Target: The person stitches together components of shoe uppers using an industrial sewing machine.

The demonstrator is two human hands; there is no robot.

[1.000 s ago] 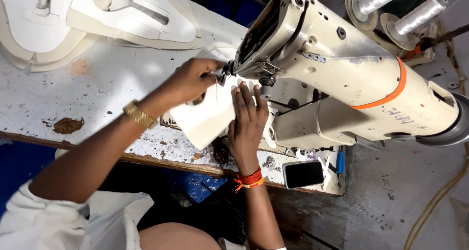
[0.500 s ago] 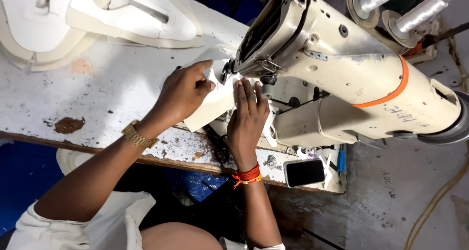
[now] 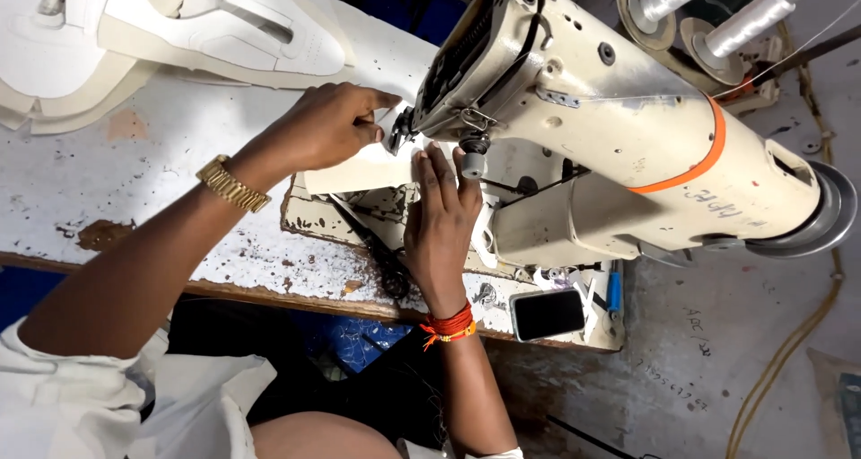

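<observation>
A cream industrial sewing machine (image 3: 628,127) with an orange band stands on a worn white table (image 3: 161,163). A pale flat piece of material (image 3: 368,170) lies under the needle area. My left hand (image 3: 327,122), with a gold watch on the wrist, pinches the piece's far edge close to the needle. My right hand (image 3: 439,226), with an orange thread band on the wrist, lies flat on the piece's near side, fingers pointing toward the presser foot. Black scissors (image 3: 381,253) lie on the table just left of my right wrist.
White shoe-upper pieces (image 3: 215,28) are stacked at the table's far left. A dark phone (image 3: 547,314) rests near the table's front edge. Two thread cones (image 3: 717,10) stand behind the machine. Grey floor and a yellow cable (image 3: 780,360) lie to the right.
The pale piece has slid further under the machine head, showing less of it. My left hand has moved up and right toward the needle; my right hand stays flat on the piece.
</observation>
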